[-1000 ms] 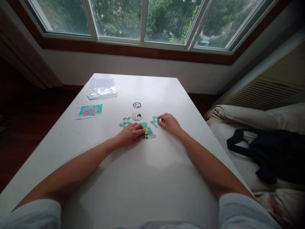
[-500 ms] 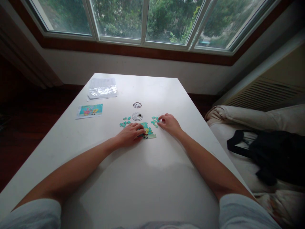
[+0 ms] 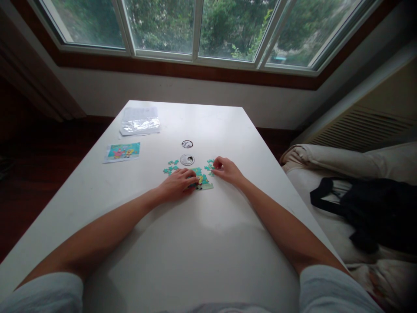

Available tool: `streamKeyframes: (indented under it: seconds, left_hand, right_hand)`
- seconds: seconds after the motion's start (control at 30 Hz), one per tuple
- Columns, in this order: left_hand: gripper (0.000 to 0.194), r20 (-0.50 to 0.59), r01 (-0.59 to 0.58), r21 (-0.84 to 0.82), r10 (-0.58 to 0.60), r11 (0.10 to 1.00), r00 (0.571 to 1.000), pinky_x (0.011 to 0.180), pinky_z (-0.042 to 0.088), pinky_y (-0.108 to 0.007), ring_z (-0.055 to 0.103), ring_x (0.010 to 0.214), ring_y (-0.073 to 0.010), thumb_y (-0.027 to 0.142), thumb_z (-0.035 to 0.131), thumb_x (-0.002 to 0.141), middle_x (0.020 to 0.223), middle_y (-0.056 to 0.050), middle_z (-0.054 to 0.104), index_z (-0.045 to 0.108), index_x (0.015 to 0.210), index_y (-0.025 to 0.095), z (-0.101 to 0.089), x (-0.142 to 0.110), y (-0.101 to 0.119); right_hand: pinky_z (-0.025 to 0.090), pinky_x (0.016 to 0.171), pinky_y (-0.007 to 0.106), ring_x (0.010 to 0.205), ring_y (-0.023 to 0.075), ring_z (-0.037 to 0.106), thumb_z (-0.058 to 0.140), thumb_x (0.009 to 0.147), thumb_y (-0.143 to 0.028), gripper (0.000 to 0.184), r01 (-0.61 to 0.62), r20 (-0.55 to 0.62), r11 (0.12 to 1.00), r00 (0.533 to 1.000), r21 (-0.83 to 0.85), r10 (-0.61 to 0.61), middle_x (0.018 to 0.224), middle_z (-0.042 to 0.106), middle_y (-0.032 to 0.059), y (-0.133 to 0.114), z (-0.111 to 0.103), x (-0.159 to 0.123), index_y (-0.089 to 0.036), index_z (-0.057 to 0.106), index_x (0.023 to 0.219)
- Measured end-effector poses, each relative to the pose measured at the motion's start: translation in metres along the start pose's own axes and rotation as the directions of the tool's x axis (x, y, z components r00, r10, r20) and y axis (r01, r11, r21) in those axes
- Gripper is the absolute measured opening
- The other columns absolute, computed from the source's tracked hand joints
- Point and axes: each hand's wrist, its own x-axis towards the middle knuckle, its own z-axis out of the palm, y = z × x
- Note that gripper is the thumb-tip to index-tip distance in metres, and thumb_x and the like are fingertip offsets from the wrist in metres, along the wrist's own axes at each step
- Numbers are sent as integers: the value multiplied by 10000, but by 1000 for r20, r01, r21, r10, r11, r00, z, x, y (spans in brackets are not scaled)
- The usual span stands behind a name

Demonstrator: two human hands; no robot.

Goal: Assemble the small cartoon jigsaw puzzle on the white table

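A partly joined jigsaw puzzle [image 3: 206, 185], green and teal with a yellow cartoon figure, lies on the white table. My left hand [image 3: 178, 182] rests on its left part, fingers stretched out over it and covering some of it. Just right of the puzzle is a small cluster of loose teal puzzle pieces [image 3: 207, 167]. My right hand [image 3: 227, 170] is at that cluster's right edge, fingers curled with thumb and forefinger down by the pieces; whatever is between them cannot be made out. More loose puzzle pieces [image 3: 170, 168] lie beyond my left hand.
Two round silvery discs [image 3: 187, 159] lie behind the puzzle. A picture card [image 3: 124, 151] with the cartoon scene is at left, and a clear plastic bag on papers [image 3: 140, 121] farther back. Beside the table [image 3: 202, 261], a couch [image 3: 325, 161] bears a black garment [image 3: 381, 208].
My right hand has shifted slightly left and toward me, and the loose pieces beside it sit a little farther left. My left hand stays on the puzzle.
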Motion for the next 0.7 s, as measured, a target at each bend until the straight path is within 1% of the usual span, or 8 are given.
streamKeyframes:
  seconds: [0.07, 0.13, 0.27, 0.37, 0.43, 0.53, 0.6, 0.7]
  left_hand:
    - [344, -3, -1, 0, 1, 1000, 1000, 943, 430, -399, 559, 1092, -250, 355, 543, 997, 1246, -92, 614, 608, 1328, 289, 0, 0, 0]
    - [357, -4, -6, 6, 6, 1000, 1000, 952, 425, -407, 557, 1086, -250, 384, 546, 1000, 1241, -88, 611, 609, 1345, 319, 0, 0, 1]
    - [352, 0, -5, 25, 5, 1000, 1000, 948, 423, -413, 555, 1084, -251, 392, 558, 992, 1229, -89, 608, 631, 1331, 335, 0, 0, 1]
    - [351, 1, 3, 25, -3, 1000, 1000, 943, 430, -409, 559, 1079, -247, 381, 567, 985, 1235, -87, 606, 637, 1327, 337, -2, 0, 2]
    - [345, 4, 5, 24, -5, 1000, 1000, 946, 435, -409, 561, 1078, -245, 376, 568, 986, 1236, -84, 608, 643, 1320, 338, -2, 0, 1]
    - [332, -5, 20, 20, -20, 1000, 1000, 978, 435, -414, 561, 1109, -246, 344, 571, 982, 1252, -80, 609, 656, 1303, 336, -1, -1, 0]
    - [332, -18, 35, 15, -35, 999, 999, 1001, 433, -418, 564, 1135, -247, 320, 572, 977, 1280, -78, 604, 661, 1296, 333, 0, -1, -2]
    - [334, -21, 38, -4, -38, 999, 999, 996, 444, -410, 578, 1142, -244, 307, 567, 977, 1290, -74, 611, 663, 1296, 328, 1, -1, -3]
  right_hand:
    - [398, 658, 263, 688, 140, 529, 685, 806, -269, 110, 11, 29, 995, 999, 99, -14, 740, 619, -21, -2, 2, -1, -210, 592, 805]
    - [398, 650, 262, 670, 132, 532, 666, 823, -286, 107, 21, 39, 985, 999, 169, -28, 725, 620, -26, -4, 4, -1, -210, 596, 799]
    - [416, 700, 278, 711, 138, 558, 659, 824, -295, 99, 46, -2, 976, 999, 211, -47, 776, 663, -10, -6, 2, 0, -206, 636, 862]
    - [411, 708, 282, 710, 136, 546, 637, 812, -277, 93, 47, 4, 970, 999, 239, -50, 770, 659, -10, -8, 1, 0, -200, 646, 864]
    - [401, 694, 277, 688, 129, 523, 617, 792, -253, 73, 40, 38, 963, 998, 268, -52, 736, 632, -21, -10, 0, 0, -198, 640, 835]
    - [377, 646, 264, 647, 118, 478, 593, 772, -233, 56, 14, 123, 945, 991, 326, -57, 687, 576, -39, -12, 1, -2, -196, 624, 799]
    - [362, 619, 259, 633, 118, 466, 593, 777, -232, 58, 3, 156, 948, 986, 317, -55, 674, 560, -41, -12, 3, -2, -194, 630, 800]
    - [384, 644, 268, 670, 135, 501, 621, 801, -231, 85, 40, 106, 976, 992, 212, -63, 713, 595, -20, -11, 6, -2, -194, 674, 856]
